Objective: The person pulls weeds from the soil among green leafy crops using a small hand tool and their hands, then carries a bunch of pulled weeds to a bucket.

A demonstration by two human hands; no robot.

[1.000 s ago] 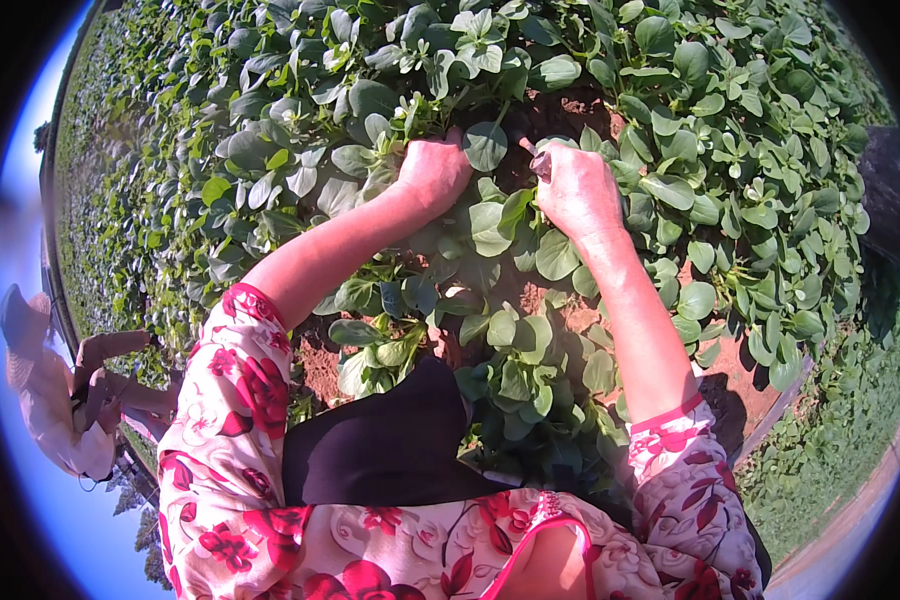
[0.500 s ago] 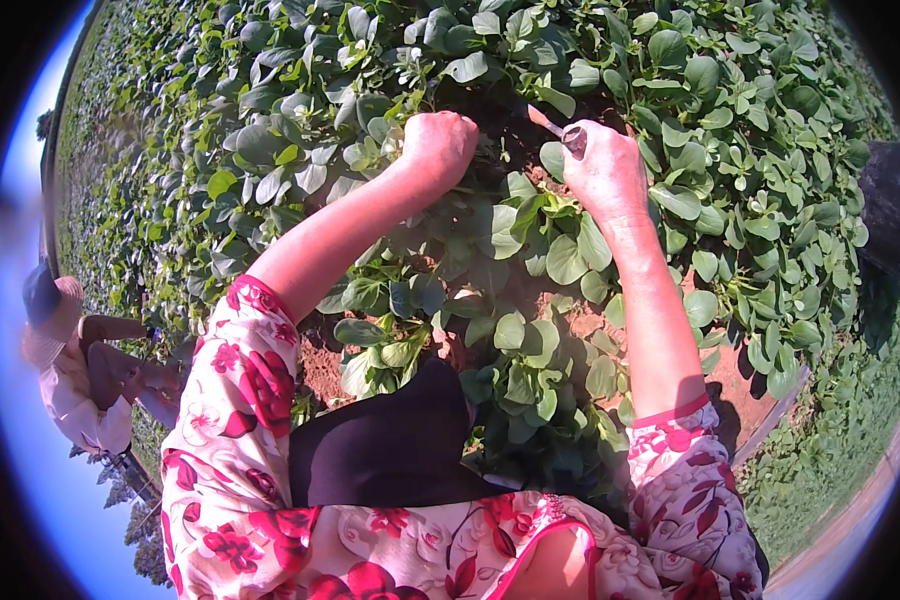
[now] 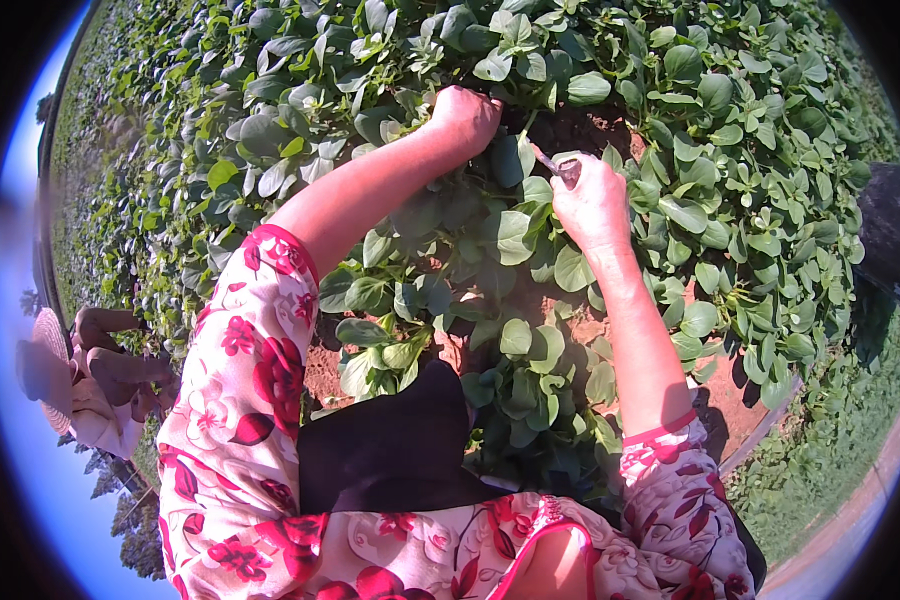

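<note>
My left hand (image 3: 467, 118) is closed in a fist among the leaves, its fingertips hidden beneath it and by the foliage. What it grips, if anything, does not show. A little nearer and to the right, my right hand (image 3: 592, 203) is wrapped round the handle of a small knife (image 3: 544, 158). Its narrow blade points up and left, toward the left hand. Between the two hands a broad green leaf (image 3: 511, 160) hangs on a leafy green plant, beside dark bare soil (image 3: 582, 130).
Dense rows of leafy greens (image 3: 710, 170) surround both hands. Reddish soil (image 3: 322, 375) shows between the nearer plants. At the far left crouches another person (image 3: 100, 385) in a wide hat. A dark object (image 3: 885, 225) stands at the right edge, near a pale path (image 3: 860, 530).
My left hand has moved slightly right and up. My right hand with the knife has come nearer and slightly left. The other person has bent lower.
</note>
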